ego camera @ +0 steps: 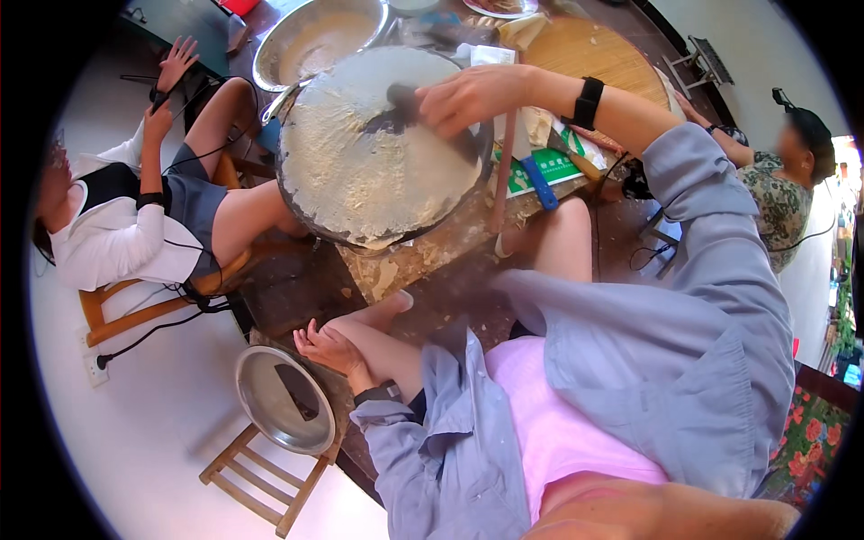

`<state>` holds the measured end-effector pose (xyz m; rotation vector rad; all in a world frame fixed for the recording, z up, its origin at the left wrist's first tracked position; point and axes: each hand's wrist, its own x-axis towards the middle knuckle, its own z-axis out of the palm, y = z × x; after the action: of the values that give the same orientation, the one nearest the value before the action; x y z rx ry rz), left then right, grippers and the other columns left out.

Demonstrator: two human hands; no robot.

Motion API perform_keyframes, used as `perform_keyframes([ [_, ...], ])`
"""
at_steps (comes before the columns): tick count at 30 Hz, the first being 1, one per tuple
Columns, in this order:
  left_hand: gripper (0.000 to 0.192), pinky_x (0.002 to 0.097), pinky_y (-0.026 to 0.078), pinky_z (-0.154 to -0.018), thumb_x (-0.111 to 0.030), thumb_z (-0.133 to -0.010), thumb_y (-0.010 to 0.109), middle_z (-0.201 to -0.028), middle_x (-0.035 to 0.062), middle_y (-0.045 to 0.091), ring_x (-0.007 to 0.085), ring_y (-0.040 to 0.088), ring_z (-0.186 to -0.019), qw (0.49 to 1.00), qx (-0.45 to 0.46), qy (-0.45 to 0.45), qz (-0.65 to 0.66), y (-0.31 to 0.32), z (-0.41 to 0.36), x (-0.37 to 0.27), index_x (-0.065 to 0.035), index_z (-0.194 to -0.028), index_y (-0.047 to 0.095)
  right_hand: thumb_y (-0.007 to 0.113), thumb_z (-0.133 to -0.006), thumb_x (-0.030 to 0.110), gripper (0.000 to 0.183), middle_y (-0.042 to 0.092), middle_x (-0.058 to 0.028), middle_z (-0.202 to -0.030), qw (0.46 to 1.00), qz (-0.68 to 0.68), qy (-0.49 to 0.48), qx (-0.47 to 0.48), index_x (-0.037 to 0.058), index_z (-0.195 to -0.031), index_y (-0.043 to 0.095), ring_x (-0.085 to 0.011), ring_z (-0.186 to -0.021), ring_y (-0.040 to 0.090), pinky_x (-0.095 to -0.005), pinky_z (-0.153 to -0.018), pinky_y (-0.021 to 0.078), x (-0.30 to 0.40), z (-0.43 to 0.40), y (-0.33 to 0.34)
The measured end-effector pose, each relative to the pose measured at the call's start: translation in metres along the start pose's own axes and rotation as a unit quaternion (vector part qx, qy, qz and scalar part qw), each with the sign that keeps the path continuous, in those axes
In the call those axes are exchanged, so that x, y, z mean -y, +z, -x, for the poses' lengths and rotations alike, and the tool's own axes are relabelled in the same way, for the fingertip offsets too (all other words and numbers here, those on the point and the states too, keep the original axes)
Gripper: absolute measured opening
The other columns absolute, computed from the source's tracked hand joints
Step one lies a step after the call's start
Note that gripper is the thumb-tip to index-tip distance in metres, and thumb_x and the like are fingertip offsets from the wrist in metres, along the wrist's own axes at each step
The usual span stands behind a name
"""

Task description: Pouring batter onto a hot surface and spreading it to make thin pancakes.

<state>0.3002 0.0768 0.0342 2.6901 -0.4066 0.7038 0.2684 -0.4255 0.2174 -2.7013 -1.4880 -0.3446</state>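
A large round griddle (378, 182) bears a thin, pale layer of batter with a dark bare patch near its middle. Over the griddle's right side, my right hand (455, 101) is closed on a dark, blurred tool (403, 96) that reaches the patch; its exact kind cannot be told. My left hand (331, 347) rests by my knee, fingers apart and holding nothing, beside a metal basin (285, 399) of cloudy liquid with a dark flat piece in it. Right of the griddle lie a blue-handled scraper (538, 182) and a wooden-handled tool (584, 164).
A metal bowl of batter (324, 40) stands behind the griddle. A round woven tray (594, 61) lies at the upper right. One person (121, 209) sits at the left, another (783, 179) at the right. A wooden chair (270, 479) supports the basin's side at the lower left.
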Motion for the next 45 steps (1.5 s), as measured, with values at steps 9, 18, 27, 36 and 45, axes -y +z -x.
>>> perform_keyframes([
  [9, 0.022, 0.0395, 0.042, -0.092, -0.007, -0.085, 0.059, -0.119, 0.0207, 0.045, 0.0334, 0.049, -0.109, 0.981, -0.067, 0.113, 0.145, 0.001, -0.127, -0.043, -0.0041, -0.107, 0.06, 0.055, -0.075, 0.008, 0.018, 0.057, -0.0064, -0.097, 1.0, 0.001, 0.024, -0.007, 0.0058, -0.092, 0.061, -0.0245, -0.109, 0.052, -0.0401, -0.109, 0.0334, -0.001, 0.003, -0.001],
  [18, 0.03, 0.031, 0.05, -0.073, -0.019, -0.084, 0.064, -0.112, 0.0168, 0.053, 0.0224, 0.062, -0.073, 0.916, 0.157, 0.296, 0.223, 0.079, -0.345, -0.144, -0.0148, -0.114, 0.063, 0.057, -0.078, 0.005, 0.015, 0.058, -0.0095, -0.103, 0.999, -0.027, 0.008, -0.018, 0.0036, -0.092, 0.062, -0.0262, -0.109, 0.053, -0.0424, -0.105, 0.0375, -0.007, -0.008, -0.005],
  [27, 0.02, 0.0345, 0.047, -0.084, -0.008, -0.081, 0.061, -0.099, 0.0123, 0.064, 0.0288, 0.061, -0.094, 0.926, 0.188, 0.285, 0.162, 0.148, -0.403, -0.1, -0.0064, -0.1, 0.068, 0.058, -0.077, 0.007, 0.016, 0.061, -0.0063, -0.105, 0.971, 0.108, 0.201, -0.075, 0.0058, -0.092, 0.062, -0.0232, -0.104, 0.057, -0.041, -0.107, 0.0364, 0.005, -0.004, -0.042],
  [36, 0.027, 0.0348, 0.045, -0.089, -0.013, -0.086, 0.059, -0.123, 0.0168, 0.049, 0.0279, 0.051, -0.111, 0.946, 0.037, 0.17, 0.272, 0.064, -0.296, -0.087, -0.0068, -0.112, 0.063, 0.059, -0.083, 0.016, 0.028, 0.055, -0.0086, -0.1, 0.871, -0.137, 0.465, 0.083, 0.0068, -0.109, 0.051, -0.0279, -0.095, 0.057, -0.0384, -0.075, 0.048, 0.119, 0.016, -0.025],
  [45, 0.019, 0.0319, 0.048, -0.08, 0.001, -0.084, 0.054, -0.12, 0.0126, 0.049, 0.0232, 0.054, -0.102, 0.96, -0.029, 0.037, 0.276, 0.027, -0.137, -0.002, -0.0015, -0.099, 0.065, 0.057, -0.085, 0.019, 0.033, 0.057, -0.0106, -0.107, 0.873, -0.064, 0.479, 0.057, 0.0066, -0.115, 0.052, -0.0289, -0.101, 0.056, -0.0373, -0.081, 0.0478, 0.082, 0.005, 0.008],
])
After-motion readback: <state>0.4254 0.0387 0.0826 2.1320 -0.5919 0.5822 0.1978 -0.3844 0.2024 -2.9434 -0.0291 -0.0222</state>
